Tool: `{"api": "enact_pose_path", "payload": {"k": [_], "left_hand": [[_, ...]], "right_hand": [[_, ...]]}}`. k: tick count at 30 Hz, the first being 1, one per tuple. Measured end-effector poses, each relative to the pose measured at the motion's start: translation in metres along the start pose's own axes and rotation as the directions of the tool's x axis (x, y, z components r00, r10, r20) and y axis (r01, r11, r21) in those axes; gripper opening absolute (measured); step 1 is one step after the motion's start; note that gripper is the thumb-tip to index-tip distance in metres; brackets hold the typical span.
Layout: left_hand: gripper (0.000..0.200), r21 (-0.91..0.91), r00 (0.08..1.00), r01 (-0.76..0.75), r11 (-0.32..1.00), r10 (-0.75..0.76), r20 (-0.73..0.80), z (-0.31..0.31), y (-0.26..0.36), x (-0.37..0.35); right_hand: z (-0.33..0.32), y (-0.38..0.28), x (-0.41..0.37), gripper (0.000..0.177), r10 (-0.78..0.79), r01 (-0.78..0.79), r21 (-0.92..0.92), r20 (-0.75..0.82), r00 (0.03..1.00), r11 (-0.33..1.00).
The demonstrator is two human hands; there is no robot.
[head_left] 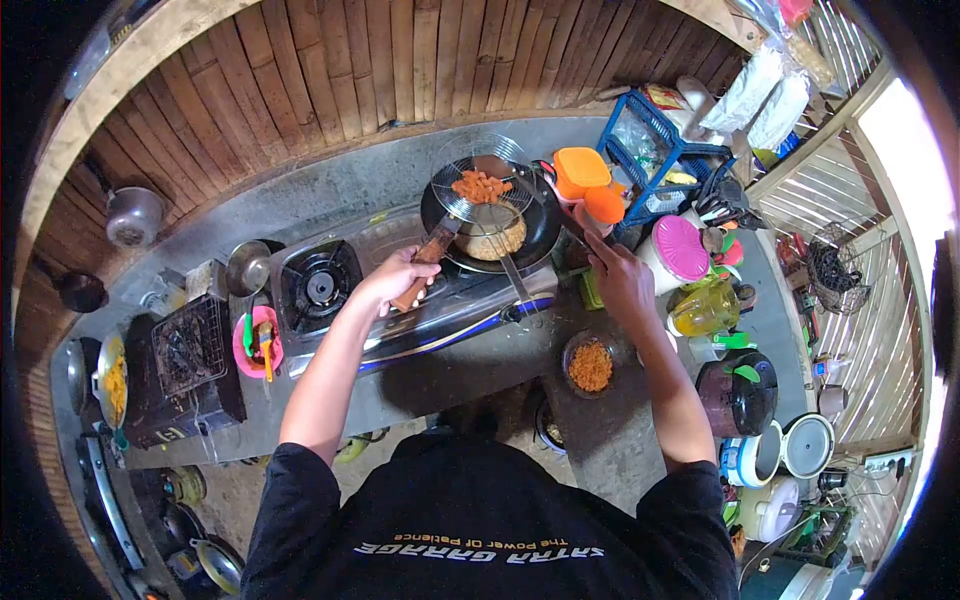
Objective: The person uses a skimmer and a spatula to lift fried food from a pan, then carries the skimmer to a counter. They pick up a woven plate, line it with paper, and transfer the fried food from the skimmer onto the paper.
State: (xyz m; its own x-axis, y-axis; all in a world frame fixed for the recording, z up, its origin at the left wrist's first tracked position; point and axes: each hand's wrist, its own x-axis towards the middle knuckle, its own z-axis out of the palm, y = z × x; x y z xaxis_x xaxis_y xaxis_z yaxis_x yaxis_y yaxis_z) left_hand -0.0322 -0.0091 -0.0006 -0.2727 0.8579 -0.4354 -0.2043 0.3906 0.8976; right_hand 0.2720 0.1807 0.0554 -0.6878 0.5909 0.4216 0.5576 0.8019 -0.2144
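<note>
My left hand (pixel 405 277) is closed around the wooden handle of a wire skimmer (pixel 458 150). Orange-brown chunks of food (pixel 480 187) lie in the skimmer, which is over a black wok (pixel 440 207) on the stove. My right hand (pixel 620 272) grips the dark handle of what looks like a spatula (pixel 490 166); its blade is at the chunks. A smaller strainer with a metal handle (pixel 514 275) rests across the wok's near side, and pale crumbly food (pixel 497 240) shows at its mesh. Right of the stove stands a bowl of orange shreds (pixel 590 366).
The left burner (pixel 320 285) holds no pan. Left of it are a pink bowl (pixel 243 345) with utensils and a small metal pan (pixel 248 268). Orange-lidded containers (pixel 580 172), a blue rack (pixel 612 140), a pink-lidded tub (pixel 681 248) and an oil jar (pixel 703 312) crowd the right.
</note>
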Motion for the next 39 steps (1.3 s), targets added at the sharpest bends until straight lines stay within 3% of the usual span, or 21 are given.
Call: {"api": "enact_pose_path", "payload": {"k": [6,12,16,18,24,32,37,39], "left_hand": [[0.053,-0.026,0.999,0.011,1.000,-0.012,-0.048,-0.004,0.005,-0.004],[0.049,-0.058,0.999,-0.006,0.998,0.003,-0.049,-0.007,0.009,-0.012],[0.052,-0.074,0.998,-0.067,0.995,0.067,0.000,-0.003,0.029,-0.023],[0.044,-0.096,0.995,-0.103,0.990,0.103,-0.009,0.003,0.037,-0.034],[0.049,-0.045,1.000,0.007,0.999,-0.006,0.027,0.002,0.009,-0.012],[0.038,-0.047,1.000,0.017,0.999,-0.017,-0.003,0.005,-0.004,0.003],[0.024,-0.091,1.000,-0.025,0.996,0.026,0.017,0.011,-0.012,0.016],[0.022,-0.127,0.998,0.006,0.992,0.002,0.064,0.019,-0.012,0.013]], "right_hand": [[-0.029,-0.018,-0.009,0.033,0.027,-0.018,-0.199,0.043,0.999,0.980],[-0.035,-0.012,-0.021,0.037,0.127,-0.132,-0.027,-0.128,0.984,0.991],[-0.040,-0.022,-0.028,0.037,0.230,-0.227,0.035,-0.144,0.963,0.973],[-0.035,-0.025,-0.035,0.037,0.243,-0.233,0.076,-0.199,0.949,0.970],[0.006,-0.033,-0.059,0.040,0.449,-0.446,0.075,-0.031,0.893,0.892],[0.024,-0.053,-0.087,0.037,0.522,-0.486,0.284,-0.067,0.850,0.827],[0.041,-0.053,-0.112,0.042,0.654,-0.560,0.552,0.037,0.756,0.617],[0.038,-0.059,-0.130,0.042,0.728,-0.576,0.752,0.192,0.658,0.322]]}}
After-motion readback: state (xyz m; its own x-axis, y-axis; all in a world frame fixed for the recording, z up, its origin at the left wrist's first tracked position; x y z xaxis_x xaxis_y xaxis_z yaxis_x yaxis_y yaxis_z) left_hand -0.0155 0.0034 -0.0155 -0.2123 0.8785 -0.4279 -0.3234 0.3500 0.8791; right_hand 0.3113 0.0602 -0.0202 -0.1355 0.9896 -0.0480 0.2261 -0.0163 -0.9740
